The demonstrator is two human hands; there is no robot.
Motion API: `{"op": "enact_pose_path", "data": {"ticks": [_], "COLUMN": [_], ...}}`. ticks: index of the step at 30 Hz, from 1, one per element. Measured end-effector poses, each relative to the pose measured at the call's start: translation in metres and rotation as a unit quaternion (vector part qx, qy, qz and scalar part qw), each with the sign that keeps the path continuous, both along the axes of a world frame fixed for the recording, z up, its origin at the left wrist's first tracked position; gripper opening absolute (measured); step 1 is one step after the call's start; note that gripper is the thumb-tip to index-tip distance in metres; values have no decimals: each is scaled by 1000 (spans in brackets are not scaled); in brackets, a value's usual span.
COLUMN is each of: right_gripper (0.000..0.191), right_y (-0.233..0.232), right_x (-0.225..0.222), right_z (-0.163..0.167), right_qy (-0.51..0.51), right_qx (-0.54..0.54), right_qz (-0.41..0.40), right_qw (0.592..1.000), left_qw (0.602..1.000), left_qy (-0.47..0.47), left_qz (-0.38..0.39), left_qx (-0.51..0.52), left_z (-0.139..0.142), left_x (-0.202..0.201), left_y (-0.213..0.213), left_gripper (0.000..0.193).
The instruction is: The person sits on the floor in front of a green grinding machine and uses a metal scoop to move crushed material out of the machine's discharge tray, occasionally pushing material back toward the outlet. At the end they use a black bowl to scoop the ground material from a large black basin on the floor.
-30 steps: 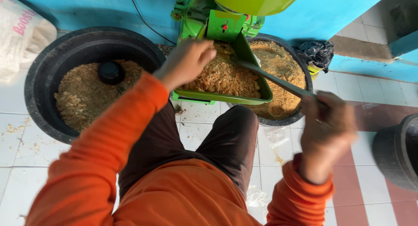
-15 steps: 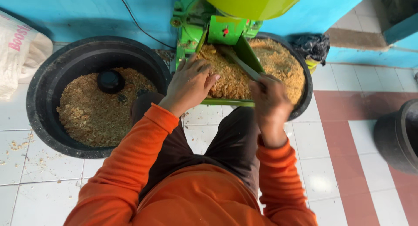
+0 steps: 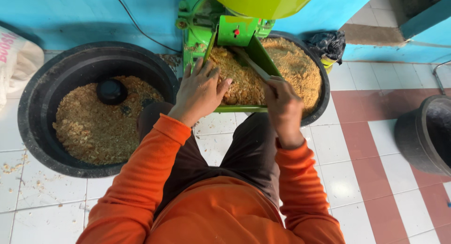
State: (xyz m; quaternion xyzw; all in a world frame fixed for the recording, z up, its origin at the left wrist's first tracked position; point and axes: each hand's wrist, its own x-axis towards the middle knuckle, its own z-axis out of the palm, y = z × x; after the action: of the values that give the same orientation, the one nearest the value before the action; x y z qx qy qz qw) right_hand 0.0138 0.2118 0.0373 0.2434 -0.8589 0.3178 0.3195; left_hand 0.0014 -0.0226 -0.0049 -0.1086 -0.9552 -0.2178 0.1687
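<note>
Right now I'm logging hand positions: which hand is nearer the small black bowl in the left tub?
Left. The left hand lies on the green tray's feed beside that tub; the right hand is farther, gripping a stick. The bowl lies untouched.

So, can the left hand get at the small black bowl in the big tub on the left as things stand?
Probably yes. The left hand rests on the meal in the green tray, holding nothing. The black bowl lies uncovered on the meal in the open tub beside it, with nothing in between.
</note>
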Motion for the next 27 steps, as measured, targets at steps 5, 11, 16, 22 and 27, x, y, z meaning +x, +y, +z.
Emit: {"op": "enact_pose_path", "data": {"ticks": [5, 11, 16, 22, 27], "right_gripper": [11, 11, 10, 14, 13], "right_y": [28, 21, -3, -14, -20], "right_x": [20, 20, 22, 36, 35], "right_z": [58, 78, 53, 41, 37], "right_qy": [60, -2, 47, 68, 64], "right_qx": [12, 43, 22, 14, -13], "right_qz": [-39, 33, 23, 14, -9], "right_qw": [997, 999, 998, 998, 998], "left_qw": [1000, 1000, 999, 999, 999], "left_qy": [2, 5, 34, 49, 44], "left_qz": [-10, -14, -11, -9, -6], "left_qx": [0, 22, 19, 20, 20], "left_z": [-1, -2, 1, -1, -2], "left_x": [-1, 1, 2, 3, 3], "left_y": [-1, 0, -2, -2, -3], "left_gripper": [54, 52, 48, 44, 44]}}
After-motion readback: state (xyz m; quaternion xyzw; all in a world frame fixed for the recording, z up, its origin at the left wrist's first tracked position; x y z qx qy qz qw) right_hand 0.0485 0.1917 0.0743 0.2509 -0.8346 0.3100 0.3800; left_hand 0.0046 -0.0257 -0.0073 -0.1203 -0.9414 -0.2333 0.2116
